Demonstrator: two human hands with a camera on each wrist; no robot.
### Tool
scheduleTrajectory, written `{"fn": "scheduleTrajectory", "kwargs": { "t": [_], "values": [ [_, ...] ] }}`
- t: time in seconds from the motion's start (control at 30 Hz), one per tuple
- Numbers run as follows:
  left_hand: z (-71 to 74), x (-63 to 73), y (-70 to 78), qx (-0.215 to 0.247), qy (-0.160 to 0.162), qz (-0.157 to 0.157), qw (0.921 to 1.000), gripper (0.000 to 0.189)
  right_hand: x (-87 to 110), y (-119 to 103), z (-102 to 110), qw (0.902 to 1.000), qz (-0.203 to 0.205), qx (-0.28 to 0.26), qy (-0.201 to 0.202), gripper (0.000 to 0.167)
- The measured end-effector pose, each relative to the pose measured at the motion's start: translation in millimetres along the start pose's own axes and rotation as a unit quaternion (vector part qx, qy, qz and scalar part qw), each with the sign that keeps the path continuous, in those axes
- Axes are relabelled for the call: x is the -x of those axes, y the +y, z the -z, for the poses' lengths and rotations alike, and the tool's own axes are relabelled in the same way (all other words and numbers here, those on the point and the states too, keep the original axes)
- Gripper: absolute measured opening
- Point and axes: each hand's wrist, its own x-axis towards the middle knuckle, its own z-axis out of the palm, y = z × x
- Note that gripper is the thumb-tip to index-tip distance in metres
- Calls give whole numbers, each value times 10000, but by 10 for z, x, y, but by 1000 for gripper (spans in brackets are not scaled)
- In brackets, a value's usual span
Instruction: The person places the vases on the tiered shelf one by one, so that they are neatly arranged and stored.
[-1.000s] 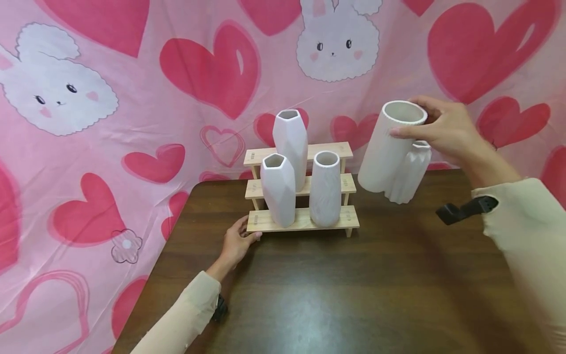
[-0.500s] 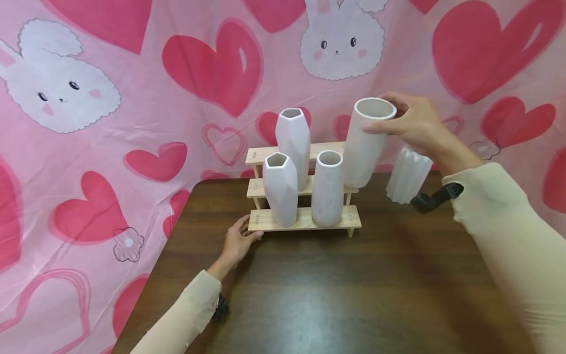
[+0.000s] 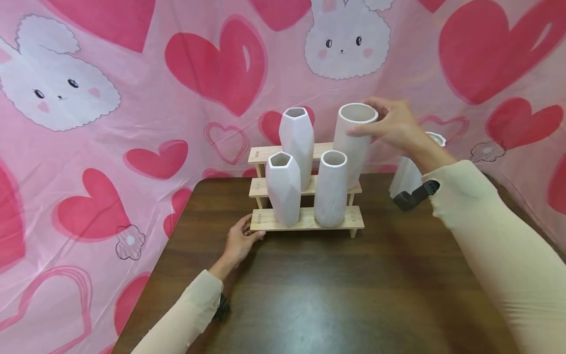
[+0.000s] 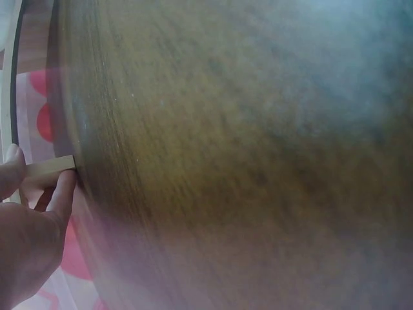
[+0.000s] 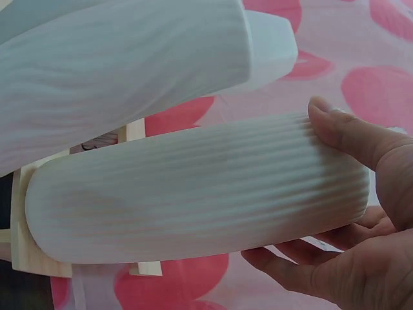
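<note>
My right hand [image 3: 391,123] grips a tall ribbed white vase [image 3: 351,140] near its rim. In the right wrist view, the base of this ribbed vase [image 5: 193,194] meets a wooden step, the middle one of the three-tier stand [image 3: 307,220]. My left hand [image 3: 239,241] holds the left end of the stand's lowest step; in the left wrist view, its fingers [image 4: 63,194] are at a wooden leg [image 4: 51,169]. A faceted white vase [image 3: 284,189] and a smooth rounded one [image 3: 330,191] stand on the lowest step, with another faceted vase [image 3: 296,142] behind them.
A pleated white vase [image 3: 406,177] stands on the dark wooden table [image 3: 300,290] right of the stand, partly hidden by my right forearm. A pink cloth [image 3: 146,118] with hearts and rabbits hangs behind the table.
My right hand has carried the ribbed vase leftward, from beside the stand to the right end of its middle step, and the vase is more upright. The left hand has stayed put.
</note>
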Motion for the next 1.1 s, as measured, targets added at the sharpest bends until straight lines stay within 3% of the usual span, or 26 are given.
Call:
{"fn": "scheduleTrajectory", "kwargs": {
  "t": [0.3, 0.6, 1.1],
  "values": [
    [7, -3, -8, 27, -15, -5, 10000, 67, -73, -21, -67, 9993, -144, 202, -280, 75],
    [-10, -7, -21, 127, -27, 48, 9999, 66, -108, -22, -86, 9965, 72, 587, -585, 73],
    [-21, -1, -17, 133, -44, -29, 9999, 67, -97, 30, -99, 9957, 193, 609, -664, 74]
  ]
}}
